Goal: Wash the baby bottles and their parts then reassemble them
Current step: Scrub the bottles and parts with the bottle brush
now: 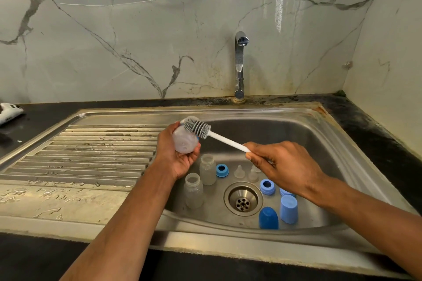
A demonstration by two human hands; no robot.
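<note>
Left hand (177, 154) grips one frosted baby bottle (184, 141) around its body, fingers curled under it, base turned toward the camera, held above the left part of the sink basin (308, 139). Right hand (280, 166) pinches the white handle of one bottle brush (206, 133), fingers curled round the handle's end. Brush head, grey bristles, lies at the bottle's far end, at or just outside the mouth; cannot tell whether any of it is inside.

Count, basin floor:
- 2 empty frosted bottles (201, 183), upright, mouths open, side by side just below the left hand.
- 2 clear teats (239, 171) seen, upright, behind the drain (243, 198); the right one partly hidden by the right hand.
- 2 blue screw rings (222, 170): one beside the bottles, one right of the drain.
- 2 blue caps (288, 209) standing dome-up at front right, one dark, one pale; a third pale blue piece behind them is mostly hidden by the wrist.

Chrome tap (239, 64) stands behind the basin, no water running. Ribbed draining board (91, 150) to the left carries water drops. Black table (34, 121) surrounds the sink; a white cloth (9, 112) lies at its far left edge.
</note>
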